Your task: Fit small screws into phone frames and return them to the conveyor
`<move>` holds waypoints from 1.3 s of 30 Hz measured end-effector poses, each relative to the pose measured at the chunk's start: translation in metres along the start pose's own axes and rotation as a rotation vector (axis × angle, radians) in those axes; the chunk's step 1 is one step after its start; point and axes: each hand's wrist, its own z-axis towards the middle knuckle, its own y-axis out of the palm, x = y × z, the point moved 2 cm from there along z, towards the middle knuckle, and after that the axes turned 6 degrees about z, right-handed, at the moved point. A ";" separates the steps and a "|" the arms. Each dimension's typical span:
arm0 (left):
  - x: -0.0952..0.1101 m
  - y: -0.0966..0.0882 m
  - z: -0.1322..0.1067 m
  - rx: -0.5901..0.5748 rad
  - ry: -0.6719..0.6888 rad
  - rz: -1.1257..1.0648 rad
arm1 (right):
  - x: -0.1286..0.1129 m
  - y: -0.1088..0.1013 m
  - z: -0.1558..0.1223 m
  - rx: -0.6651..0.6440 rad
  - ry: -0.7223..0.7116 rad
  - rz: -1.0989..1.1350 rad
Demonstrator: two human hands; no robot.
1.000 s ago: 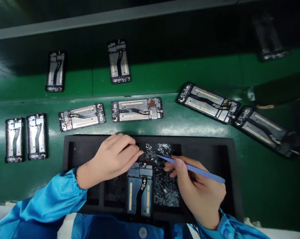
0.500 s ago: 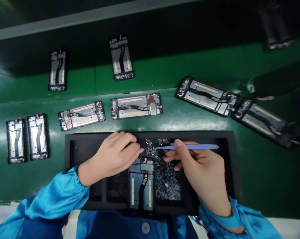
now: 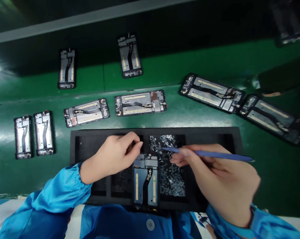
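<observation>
Over the top edge of an opened phone, my left hand has its thumb and forefinger pinched together; whatever may be between them is too small to make out. My right hand grips blue-purple tweezers. Their thin tip points left over many tiny clear and silvery pieces in a compartment of the black tray. The phone lies on the tray, its inner side up, showing a black ribbon cable and pale adhesive strips.
Several more opened phones lie around: a pair upright at left, others in a row behind the tray, two touching at right. On the raised green ledge farther back stand two more.
My right hand has shifted right and turned, so the tweezers slope down to the right. My left thumb and forefinger have curled into a pinch. The whole view has moved slightly.
</observation>
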 end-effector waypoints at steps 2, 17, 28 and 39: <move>0.003 -0.002 -0.003 -0.090 -0.153 -0.171 | -0.007 -0.002 0.001 -0.059 -0.194 -0.140; -0.001 0.003 -0.008 -0.479 -0.389 -0.442 | -0.016 0.034 0.006 -0.275 -0.583 -0.081; -0.005 -0.001 0.003 -0.726 -0.597 -0.728 | -0.012 0.032 0.002 -0.344 -0.548 0.032; -0.006 -0.001 0.003 -0.725 -0.595 -0.750 | -0.008 0.031 -0.001 -0.321 -0.523 0.018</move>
